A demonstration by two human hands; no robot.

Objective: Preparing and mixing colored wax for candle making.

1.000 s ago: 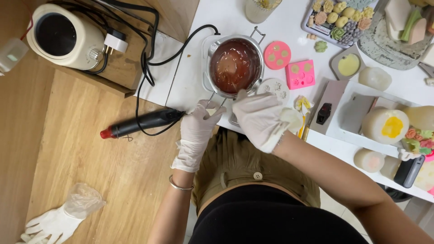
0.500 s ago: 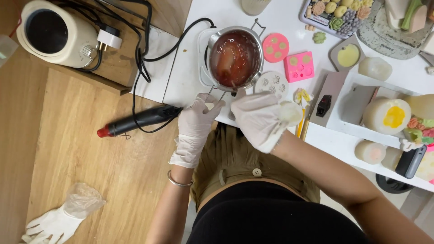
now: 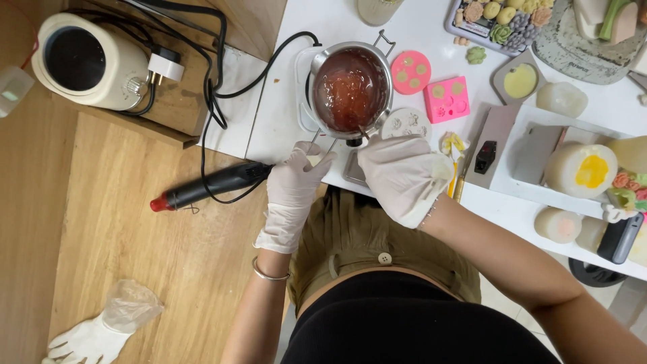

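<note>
Two gloved hands work at the near edge of the white tabletop (image 3: 283,121). The left hand (image 3: 293,192) has its grip closed around the pot's handle (image 3: 318,143), fingers curled at the handle's near end. The right hand (image 3: 404,175) is bunched over a thin stick (image 3: 364,132) whose far end dips into the pot; the glove hides the fingers, so I cannot tell how tightly that grip closes, though the stick appears to be held in it.

One metal pot (image 3: 350,87) stands just beyond both hands, filled with glossy red-brown liquid. To its right lie three moulds: one round pink mould (image 3: 410,71), one square pink mould (image 3: 446,99) and one round white mould (image 3: 408,123), which sits just beside the right hand. One grey mould with a yellow filling (image 3: 519,79) lies farther right.

On the wooden floor (image 3: 121,222) to the left lies one black heat gun (image 3: 212,185) with a red tip, its cable running up toward the pot. One cream round appliance (image 3: 87,61) stands at the far left, with one white plug (image 3: 165,67) beside it. One spare white glove (image 3: 87,340) lies at the near left. One white candle with a yellow centre (image 3: 579,168) sits on a white tray (image 3: 526,189) at the right.
</note>
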